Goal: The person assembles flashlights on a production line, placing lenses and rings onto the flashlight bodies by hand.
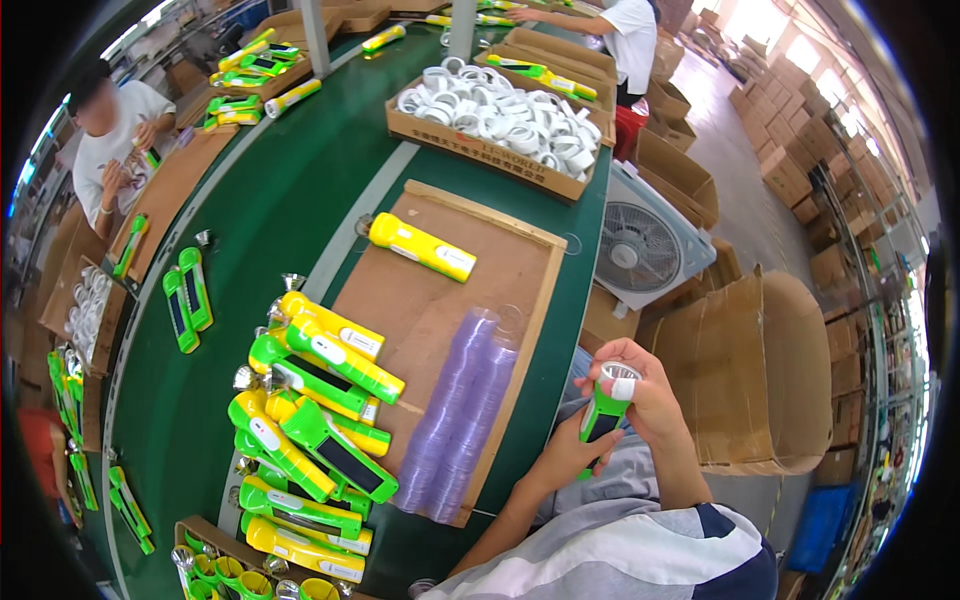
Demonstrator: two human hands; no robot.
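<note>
The green flashlight [603,412] is short, bright green with a dark panel on its side and a silvery reflector at its head, held upright over the person's lap, off the counter's edge. The left hand [565,455] wraps its fingers around the lower body; the right hand [640,390] pinches the head, one finger taped white. Off to the left, a heap of green and yellow flashlights [310,400] lies on the green counter [270,200]. Beside it, a cardboard sheet [440,300] carries a stack of clear purple-tinted lenses [460,415] and one yellow flashlight [422,247]. Farther right, a box fan [640,250] and open cartons [770,370] sit on the floor.
</note>
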